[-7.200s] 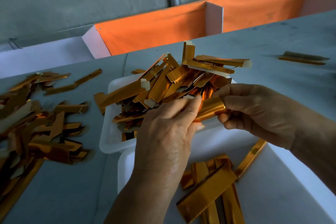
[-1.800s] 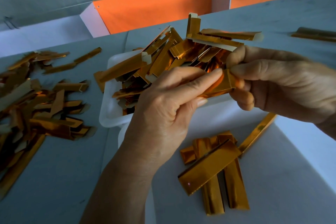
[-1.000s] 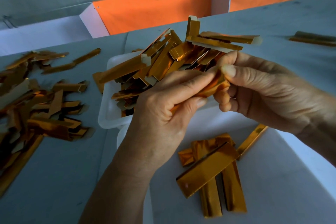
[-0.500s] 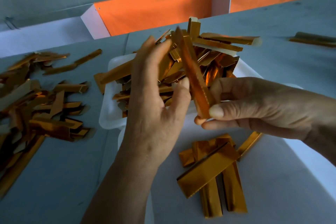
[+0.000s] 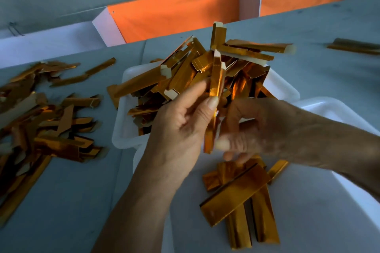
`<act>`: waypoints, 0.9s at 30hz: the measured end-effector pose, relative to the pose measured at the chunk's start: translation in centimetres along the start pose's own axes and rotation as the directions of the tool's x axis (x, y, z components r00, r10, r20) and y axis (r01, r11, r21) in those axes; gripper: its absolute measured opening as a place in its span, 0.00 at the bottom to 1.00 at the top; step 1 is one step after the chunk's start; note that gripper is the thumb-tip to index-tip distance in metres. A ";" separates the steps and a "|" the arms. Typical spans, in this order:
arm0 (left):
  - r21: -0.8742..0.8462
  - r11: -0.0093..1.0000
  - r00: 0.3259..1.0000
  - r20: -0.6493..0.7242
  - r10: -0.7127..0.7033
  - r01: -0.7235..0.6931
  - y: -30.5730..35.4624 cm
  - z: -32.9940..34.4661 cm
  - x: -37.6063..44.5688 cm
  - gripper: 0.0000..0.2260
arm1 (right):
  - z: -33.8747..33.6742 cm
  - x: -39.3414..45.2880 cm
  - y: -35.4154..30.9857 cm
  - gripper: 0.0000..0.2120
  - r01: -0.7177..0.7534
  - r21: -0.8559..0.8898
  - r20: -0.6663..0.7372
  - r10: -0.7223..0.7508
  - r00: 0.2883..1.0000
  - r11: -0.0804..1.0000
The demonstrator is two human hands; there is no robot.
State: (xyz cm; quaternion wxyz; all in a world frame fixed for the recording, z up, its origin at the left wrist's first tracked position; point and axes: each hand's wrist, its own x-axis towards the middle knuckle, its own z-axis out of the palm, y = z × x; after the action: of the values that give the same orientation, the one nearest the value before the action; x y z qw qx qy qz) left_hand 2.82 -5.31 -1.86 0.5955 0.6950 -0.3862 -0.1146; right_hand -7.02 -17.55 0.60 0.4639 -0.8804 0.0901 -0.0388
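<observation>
Lower right: folded gold cartons [image 5: 236, 195] in the near white tray [image 5: 308, 224]. Centre: left hand [image 5: 181, 129] pinches an upright gold carton blank [image 5: 216, 86] between thumb and fingers. The blurred right hand [image 5: 267, 129] curls at its lower end, hold unclear. Behind: far tray [image 5: 119, 127] heaped with flat blanks [image 5: 185, 76].

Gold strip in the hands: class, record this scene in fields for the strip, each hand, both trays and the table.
held: gold strip, upright
left hand: pinches the strip between thumb and fingers
right hand: blurred, at the strip's lower end; grip unclear
far tray: holds a gold heap
near tray: a few flat gold pieces
table: loose gold pile at left
</observation>
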 end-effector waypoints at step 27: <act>0.463 0.861 0.977 0.061 0.206 -0.211 0.7 0.6 -0.5 0.18 | -3.5 2.2 3.9 0.07 0.135 0.587 -0.117 -0.082 0.990 0.798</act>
State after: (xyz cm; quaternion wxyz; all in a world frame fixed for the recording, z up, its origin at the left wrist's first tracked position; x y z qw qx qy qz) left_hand 1.89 -5.43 -1.52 0.4181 0.7713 -0.4779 0.0434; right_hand -5.92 -22.96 -0.71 0.7086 -0.6924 0.0427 -0.1294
